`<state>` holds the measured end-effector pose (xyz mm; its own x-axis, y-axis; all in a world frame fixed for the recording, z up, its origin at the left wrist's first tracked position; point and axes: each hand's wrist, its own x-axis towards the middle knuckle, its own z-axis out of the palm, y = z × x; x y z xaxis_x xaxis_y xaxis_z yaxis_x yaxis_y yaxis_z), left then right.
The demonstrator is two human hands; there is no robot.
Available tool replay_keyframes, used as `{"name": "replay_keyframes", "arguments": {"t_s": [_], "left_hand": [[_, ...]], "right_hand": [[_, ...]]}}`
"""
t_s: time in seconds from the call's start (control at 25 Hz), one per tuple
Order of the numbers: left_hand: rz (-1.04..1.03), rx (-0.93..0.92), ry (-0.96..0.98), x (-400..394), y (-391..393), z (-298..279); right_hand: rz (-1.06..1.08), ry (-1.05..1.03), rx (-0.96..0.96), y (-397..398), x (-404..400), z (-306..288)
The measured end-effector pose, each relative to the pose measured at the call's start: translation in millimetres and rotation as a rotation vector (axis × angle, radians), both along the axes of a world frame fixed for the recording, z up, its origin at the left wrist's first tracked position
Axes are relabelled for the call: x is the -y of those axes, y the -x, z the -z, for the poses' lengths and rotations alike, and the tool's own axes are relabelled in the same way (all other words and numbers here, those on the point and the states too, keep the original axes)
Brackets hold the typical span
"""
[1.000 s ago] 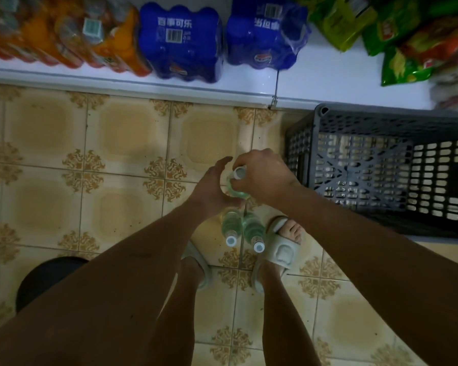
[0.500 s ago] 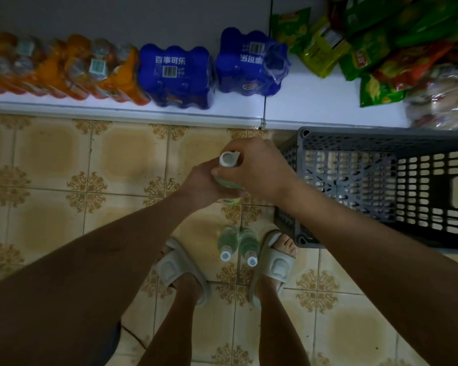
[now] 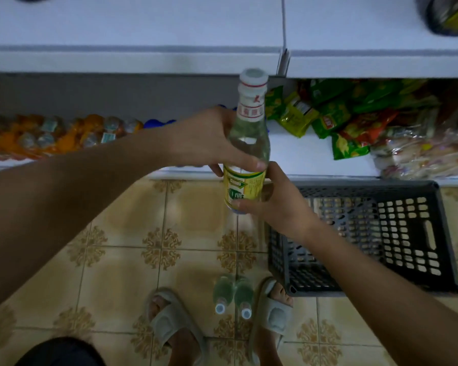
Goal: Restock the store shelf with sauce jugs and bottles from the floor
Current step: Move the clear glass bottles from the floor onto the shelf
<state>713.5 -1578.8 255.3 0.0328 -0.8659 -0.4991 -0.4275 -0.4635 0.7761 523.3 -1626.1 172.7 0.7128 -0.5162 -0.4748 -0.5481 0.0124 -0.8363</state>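
A clear glass bottle (image 3: 249,143) with a white cap and a yellow-green label is upright in the air in front of the white shelf (image 3: 132,30). My left hand (image 3: 209,141) wraps its shoulder from the left. My right hand (image 3: 278,204) grips its base and label from the right. Two more bottles (image 3: 233,294) with white caps stand on the tiled floor between my sandalled feet.
A dark plastic crate (image 3: 381,233) sits on the floor at the right. The lower shelf holds orange drink packs (image 3: 50,136), snack bags (image 3: 341,120) and wrapped noodles (image 3: 421,151). A dark jug (image 3: 450,14) stands on the upper shelf at the far right.
Both hands have lifted the bottle from near the floor up to shelf height. The view has tilted upward, bringing the upper shelf into sight.
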Motion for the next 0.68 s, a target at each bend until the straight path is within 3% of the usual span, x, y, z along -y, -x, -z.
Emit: {"name": "replay_keyframes", "arguments": {"t_s": [0.32,0.52,0.68], "left_hand": [[0.093,0.080,0.305,55,8,-121],[0.046,0.171,0.509,94,4,-166],[-0.126,0.172,0.621,120,-11,-172]], "right_hand": [[0.256,0.190,0.286,-2,28,-75],[0.331,0.313,0.471,-26,78,-120],[0.388,0.422,0.456,-47,120,-141]]}}
